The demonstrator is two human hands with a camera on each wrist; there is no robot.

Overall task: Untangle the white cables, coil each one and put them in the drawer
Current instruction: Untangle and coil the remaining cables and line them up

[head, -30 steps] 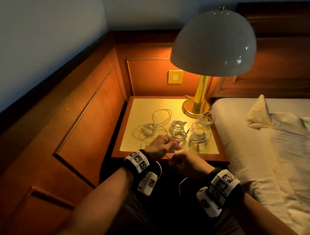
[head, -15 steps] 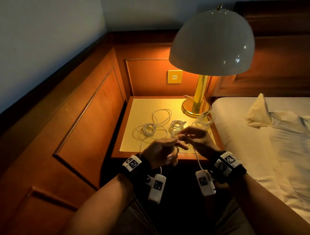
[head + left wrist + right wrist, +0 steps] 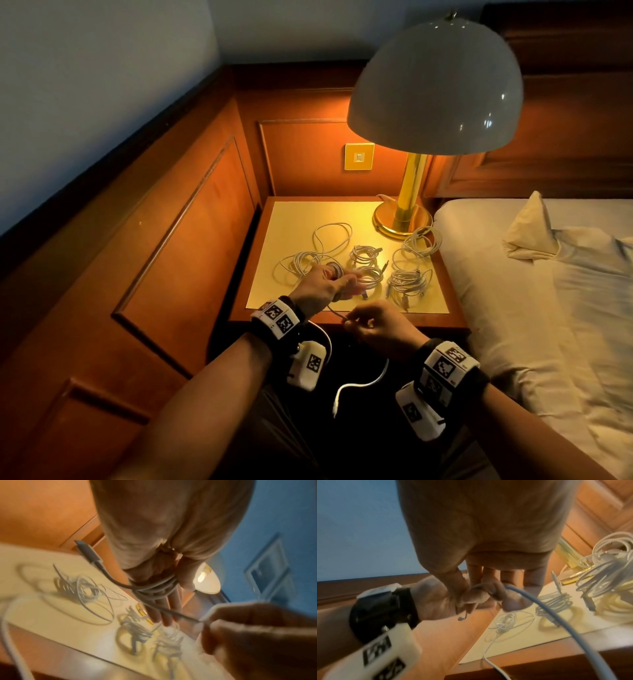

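Cable (image 3: pixel 154 588) is wound in turns round the straight, pressed-together fingers (image 3: pixel 164 609) of the left hand (image 3: pixel 320 286), lower centre of frame; its free run is pinched by the right hand (image 3: pixel 375 325). Coiling is judged underway. Next: further turns, kept taut.
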